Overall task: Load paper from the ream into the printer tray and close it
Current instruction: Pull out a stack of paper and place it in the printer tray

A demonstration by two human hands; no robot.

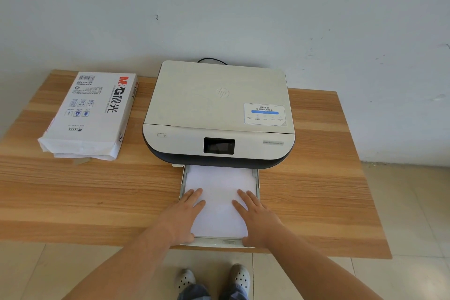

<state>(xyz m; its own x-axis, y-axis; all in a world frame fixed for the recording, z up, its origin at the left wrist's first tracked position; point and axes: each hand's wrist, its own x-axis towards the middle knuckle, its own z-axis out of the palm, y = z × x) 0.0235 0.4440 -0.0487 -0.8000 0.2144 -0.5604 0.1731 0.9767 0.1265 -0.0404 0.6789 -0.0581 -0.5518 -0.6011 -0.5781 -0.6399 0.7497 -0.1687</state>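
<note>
Tray (257, 184) drawn out toward the table edge, long axis running straight into the printer (219, 114). Paper (219, 192) lying in it. Left hand (187, 212) and right hand (255, 214) flat on the sheets, fingers spread, gripping nothing, equally near. Ream (90, 114) well apart at left.

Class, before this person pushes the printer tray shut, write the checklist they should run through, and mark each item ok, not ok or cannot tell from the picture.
1. Paper lies inside the tray: ok.
2. Stack is square between the tray's side walls: ok, as far as it shows.
3. Stack is below the tray's fill limit: cannot tell.
4. Left hand and right hand are clear of the paper: not ok, both rest flat on it.
5. Path into the printer is unobstructed: ok.
6. Ream sits aside on the table: ok.
</note>
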